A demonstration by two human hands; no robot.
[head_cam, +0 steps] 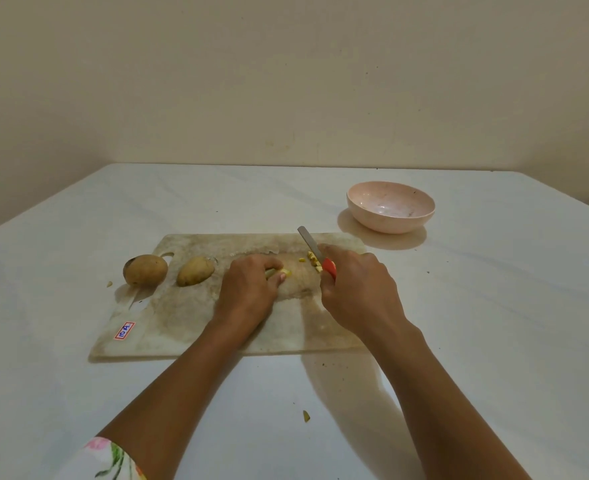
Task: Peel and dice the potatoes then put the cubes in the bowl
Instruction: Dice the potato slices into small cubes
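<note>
White table (pixel 493 341) under a bare beige wall (pixel 286 81).

Readable mark: a small sticker (pixel 124 330) on the board (pixel 168 317), lying flat on the surface. It sits toward the board's 7 o'clock corner, just inside the left edge. It has a white ground, a thin red border and blue characters. The sticker lies tilted, and its line of text runs up toward 1 o'clock, so it reads sideways to the wearer. The characters read as "10A" or possibly "104"; the last one is too small to settle. From the whole potato (pixel 145 270), the sticker lies between 6 and 7 o'clock, well apart.
</note>
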